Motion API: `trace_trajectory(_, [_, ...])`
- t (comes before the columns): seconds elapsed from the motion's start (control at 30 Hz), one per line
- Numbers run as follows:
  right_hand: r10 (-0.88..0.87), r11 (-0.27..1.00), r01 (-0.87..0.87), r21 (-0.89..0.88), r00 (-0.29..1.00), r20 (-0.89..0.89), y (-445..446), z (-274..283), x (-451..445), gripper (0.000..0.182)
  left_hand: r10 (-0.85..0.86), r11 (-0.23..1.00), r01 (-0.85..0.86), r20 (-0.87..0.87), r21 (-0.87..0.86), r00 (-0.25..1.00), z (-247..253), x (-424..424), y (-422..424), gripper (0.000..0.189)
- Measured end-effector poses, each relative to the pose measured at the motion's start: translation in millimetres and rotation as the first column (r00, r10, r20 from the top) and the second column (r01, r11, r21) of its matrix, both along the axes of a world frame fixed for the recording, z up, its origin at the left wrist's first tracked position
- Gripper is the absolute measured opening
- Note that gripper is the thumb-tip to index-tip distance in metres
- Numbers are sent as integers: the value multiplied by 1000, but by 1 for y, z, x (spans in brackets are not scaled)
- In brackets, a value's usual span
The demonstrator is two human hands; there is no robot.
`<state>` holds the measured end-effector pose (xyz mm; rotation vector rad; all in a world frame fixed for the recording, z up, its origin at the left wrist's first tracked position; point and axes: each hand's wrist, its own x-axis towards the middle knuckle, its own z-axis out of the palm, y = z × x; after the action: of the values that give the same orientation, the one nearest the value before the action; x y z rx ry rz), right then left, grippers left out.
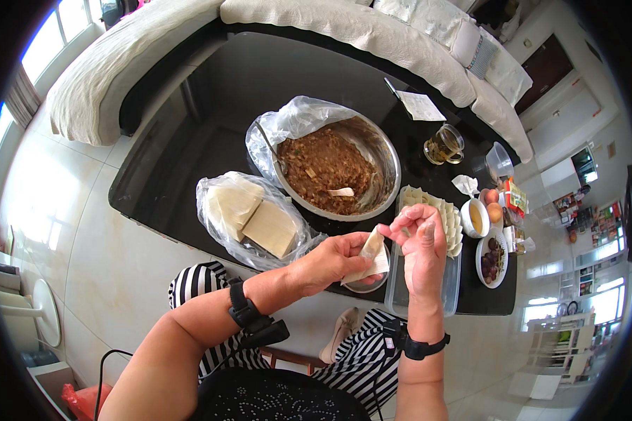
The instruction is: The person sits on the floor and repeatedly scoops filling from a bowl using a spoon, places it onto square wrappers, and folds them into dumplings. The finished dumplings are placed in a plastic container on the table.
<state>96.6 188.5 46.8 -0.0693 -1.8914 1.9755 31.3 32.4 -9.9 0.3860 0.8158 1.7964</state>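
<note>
My left hand (342, 260) holds a thin dough wrapper (374, 250), partly folded over, above a small dish (366, 287). My right hand (421, 242) is raised just right of it, fingers bent and apart, with one fingertip at the wrapper's upper tip. Beyond my hands stands a metal bowl (391, 176) of brown minced filling (324, 158), a small pale spatula-like piece (341, 192) lying on it. Stacks of square wrappers (268, 227) sit in a clear plastic bag (216, 194) to the left. Folded dumplings (450, 216) fill the far part of a plastic tray (424, 300), partly behind my right hand.
On the black table (205, 121) are a glass mug (443, 144), paper (421, 106) with a pen (392, 88), and a white bowl of yellowish liquid (475, 217). Grapes (491, 260) lie in a white dish, near peaches (494, 204). A covered sofa (347, 26) stands behind.
</note>
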Motion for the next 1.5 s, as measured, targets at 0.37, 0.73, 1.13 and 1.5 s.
trace_trajectory(0.37, [-29, 941, 55, 335, 996, -84, 2, -8, 5, 21, 76, 986, -104, 204, 130, 976, -2, -22, -1, 34])
trace_trajectory(0.73, [18, 475, 222, 852, 965, -262, -12, -21, -7, 24, 139, 971, -192, 316, 144, 939, -8, -28, 0, 29])
trace_trajectory(1.13, [-146, 823, 65, 564, 984, 100, -4, -16, 1, 16, 516, 798, -592, -632, 110, 578, 5, -24, -3, 14])
trace_trajectory(1.5, [-19, 1000, 21, -6, 958, 287, 4, -14, 10, 20, 480, 719, -430, -837, 547, -262, 10, -23, 0, 31])
